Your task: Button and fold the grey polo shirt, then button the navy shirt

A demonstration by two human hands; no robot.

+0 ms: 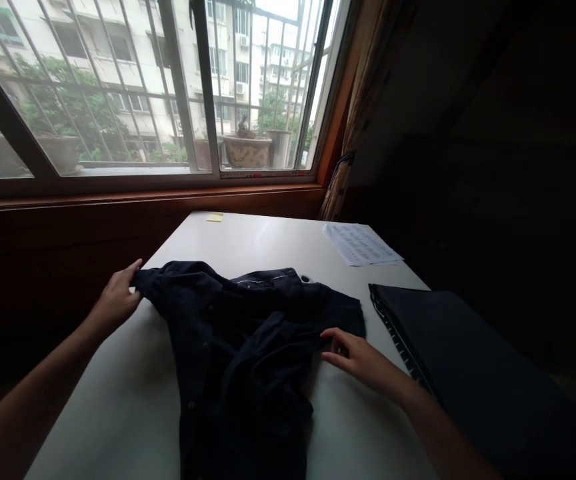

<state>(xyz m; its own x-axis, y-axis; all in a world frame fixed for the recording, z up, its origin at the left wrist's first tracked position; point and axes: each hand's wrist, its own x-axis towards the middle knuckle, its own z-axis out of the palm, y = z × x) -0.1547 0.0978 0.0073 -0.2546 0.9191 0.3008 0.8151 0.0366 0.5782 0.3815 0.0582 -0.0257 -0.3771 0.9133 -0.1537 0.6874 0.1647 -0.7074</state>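
A dark navy shirt (248, 347) with small buttons down its front lies rumpled across the white table (353, 427). Its collar (268, 275) points toward the window. At the far left, my left hand (121, 290) pinches the end of one sleeve (153, 280) by the table's edge. My right hand (351, 353) is beside the other sleeve (341, 310), with thumb and fingers apart and nothing between them. The fingertips are close to the cloth; whether they touch it is unclear. A small round pale item (307, 279) shows partly behind the collar.
On the right edge of the table lies a flat, dark fabric item (448, 333) with a light-marked border. Printed papers (361, 243) rest at the back right, and a yellow sticky note (215, 217) at the back left. A barred window (208, 100) and a tied curtain (341, 180) stand beyond.
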